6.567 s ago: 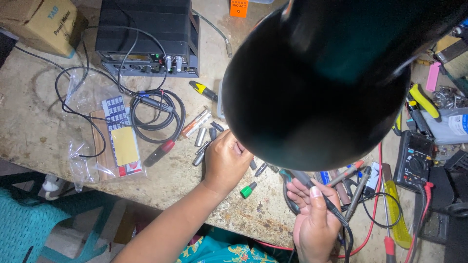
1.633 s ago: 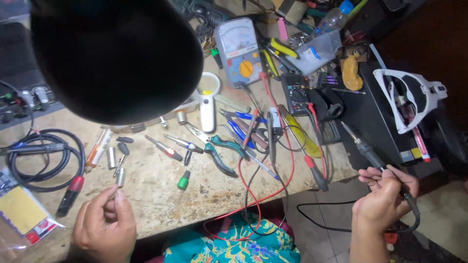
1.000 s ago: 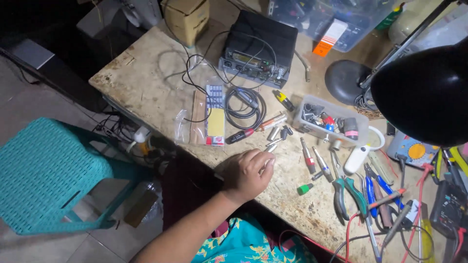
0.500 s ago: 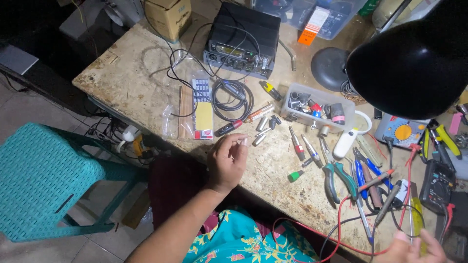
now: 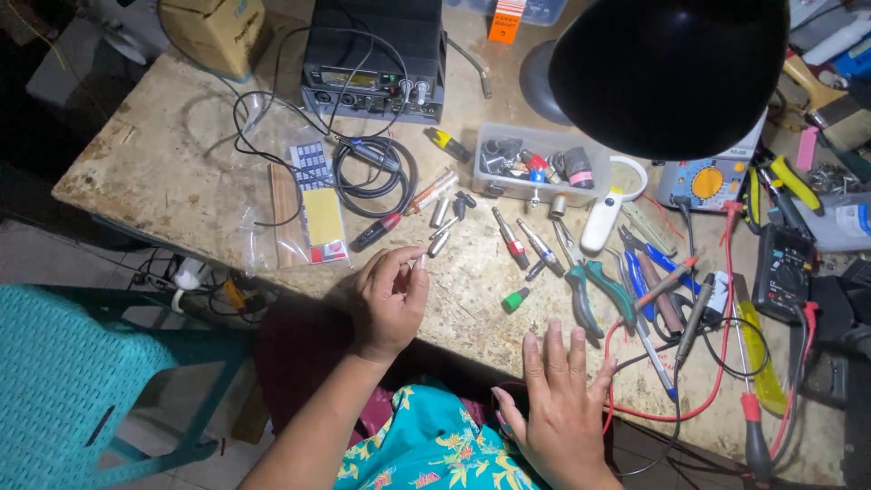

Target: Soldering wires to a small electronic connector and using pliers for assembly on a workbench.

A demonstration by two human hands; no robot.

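Note:
My left hand (image 5: 390, 304) hovers at the near edge of the worn workbench (image 5: 172, 172), fingers curled and thumb and fingertips drawn together. Whether something small sits between them I cannot tell. Just beyond it lie several metal jack plugs (image 5: 439, 243) and a red-tipped black probe (image 5: 374, 232). My right hand (image 5: 558, 404) rests flat on the bench's front edge, fingers spread, holding nothing. A small green cap (image 5: 515, 299) and teal-handled pliers (image 5: 594, 290) lie just ahead of it, and a red lead (image 5: 676, 416) curves past on its right.
A black lamp shade (image 5: 671, 73) hangs over the back right. A black bench unit (image 5: 372, 54), a coiled cable (image 5: 372, 168), a clear parts tray (image 5: 535, 163) and a bag with a yellow card (image 5: 313, 204) lie behind. A black multimeter (image 5: 785, 268) sits right; a teal chair (image 5: 63, 363) stands left.
The view swung from the bench's right end to the left and back. My right hand, earlier off the edge with a cabled tool, now lies flat and empty on the bench. My left hand stays put.

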